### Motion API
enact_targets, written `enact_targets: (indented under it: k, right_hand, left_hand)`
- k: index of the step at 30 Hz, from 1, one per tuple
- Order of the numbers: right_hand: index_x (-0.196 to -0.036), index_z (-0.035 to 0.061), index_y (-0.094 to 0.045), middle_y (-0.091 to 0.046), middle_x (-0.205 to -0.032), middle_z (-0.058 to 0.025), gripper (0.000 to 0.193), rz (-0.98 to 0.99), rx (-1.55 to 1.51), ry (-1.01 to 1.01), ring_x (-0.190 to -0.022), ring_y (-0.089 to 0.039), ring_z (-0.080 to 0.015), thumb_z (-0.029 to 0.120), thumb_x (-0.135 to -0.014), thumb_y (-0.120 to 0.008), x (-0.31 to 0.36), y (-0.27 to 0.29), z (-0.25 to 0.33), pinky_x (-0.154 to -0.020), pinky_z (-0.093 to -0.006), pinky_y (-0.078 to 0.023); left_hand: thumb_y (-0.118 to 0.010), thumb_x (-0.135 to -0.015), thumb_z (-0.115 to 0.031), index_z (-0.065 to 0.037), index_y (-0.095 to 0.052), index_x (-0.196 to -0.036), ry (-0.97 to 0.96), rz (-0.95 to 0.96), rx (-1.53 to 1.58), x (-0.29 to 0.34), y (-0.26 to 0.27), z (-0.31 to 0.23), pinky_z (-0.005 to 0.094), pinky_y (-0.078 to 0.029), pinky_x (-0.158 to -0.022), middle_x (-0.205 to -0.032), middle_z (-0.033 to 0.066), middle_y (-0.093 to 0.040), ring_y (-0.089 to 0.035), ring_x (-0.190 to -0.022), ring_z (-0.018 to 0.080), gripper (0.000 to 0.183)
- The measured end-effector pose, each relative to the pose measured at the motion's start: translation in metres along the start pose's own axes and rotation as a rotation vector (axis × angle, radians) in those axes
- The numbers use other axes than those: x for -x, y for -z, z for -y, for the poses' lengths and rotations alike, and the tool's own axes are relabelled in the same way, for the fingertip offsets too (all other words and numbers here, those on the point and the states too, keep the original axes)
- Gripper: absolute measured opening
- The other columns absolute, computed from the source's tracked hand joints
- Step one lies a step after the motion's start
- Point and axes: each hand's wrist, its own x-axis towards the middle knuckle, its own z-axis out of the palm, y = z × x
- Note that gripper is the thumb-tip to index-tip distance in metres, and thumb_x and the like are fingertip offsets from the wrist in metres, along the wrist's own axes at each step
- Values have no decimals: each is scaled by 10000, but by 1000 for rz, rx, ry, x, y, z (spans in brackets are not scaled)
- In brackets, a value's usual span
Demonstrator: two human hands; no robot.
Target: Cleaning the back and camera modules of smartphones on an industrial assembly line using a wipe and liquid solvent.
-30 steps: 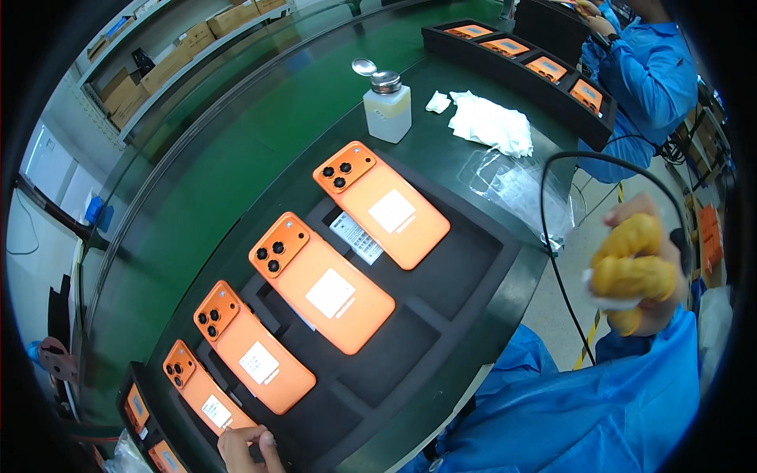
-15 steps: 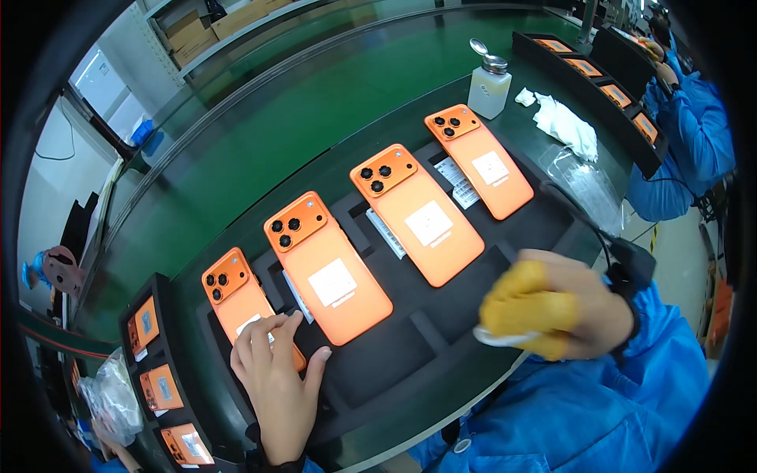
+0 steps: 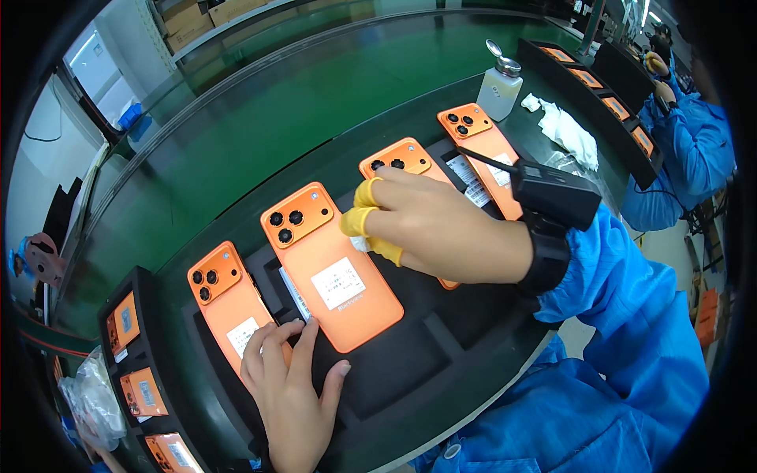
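Several orange smartphones lie back up, camera bumps to the far side, on a black tray (image 3: 465, 335). My right hand (image 3: 441, 225), with yellow finger cots (image 3: 364, 206), pinches a small white wipe (image 3: 360, 243) at the right edge of the second phone from the left (image 3: 296, 252). That hand covers most of the third phone (image 3: 418, 154). My left hand (image 3: 296, 402) is open, fingers stretched, between the leftmost phone (image 3: 221, 299) and the second one; its fingertips lie by their near edges. A fourth phone (image 3: 473, 142) is partly behind the device on my right wrist.
A clear bottle with a raised metal lid (image 3: 500, 91) stands beyond the tray, near crumpled white cloth (image 3: 568, 134). Other black trays of orange phones stand at left (image 3: 150, 315) and far right (image 3: 536, 51). A person in blue (image 3: 682, 150) works at the right.
My right hand has swung left from the tray's near right side to the second phone, bringing the wipe to its edge. My left hand has shifted slightly right. The view has moved a little.
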Motion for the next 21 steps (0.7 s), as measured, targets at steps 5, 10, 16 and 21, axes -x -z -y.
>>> enact_targets:
  k: [5,10,16,21]
  right_hand:
    - [-771,32,-568,-507,-792,-80,120,-11,121,58,-820,-492,-217,79,-665,-599,-8,-22,-12,-660,-296,-442]
    - [-701,28,-556,-500,-782,-80,76,59,78,96,-829,-483,-219,80,-654,-585,-7,-29,-11,-636,-300,-439]
    - [-670,36,-545,-492,-772,-83,76,144,13,189,-852,-471,-220,108,-655,-566,12,-16,5,-646,-295,-416]
    - [-740,26,-567,-475,-766,-63,123,264,-131,200,-857,-454,-197,137,-691,-543,34,2,28,-640,-266,-387]
  left_hand:
    - [-632,-749,-146,-35,-554,-1072,-85,-38,7,-1,2,7,394,-308,-912,-1069,134,-510,-429,-1058,310,351]
    - [-636,-744,-150,-42,-533,-1119,-52,37,36,-1,1,9,406,-264,-948,-1114,137,-474,-379,-1102,315,404]
    - [-636,-740,-134,-30,-532,-1111,-46,47,58,-2,2,7,407,-271,-943,-1102,141,-478,-395,-1082,321,399]
    - [-620,-744,-92,-16,-538,-1093,-60,36,65,-4,2,8,400,-295,-927,-1082,144,-486,-409,-1066,317,367]
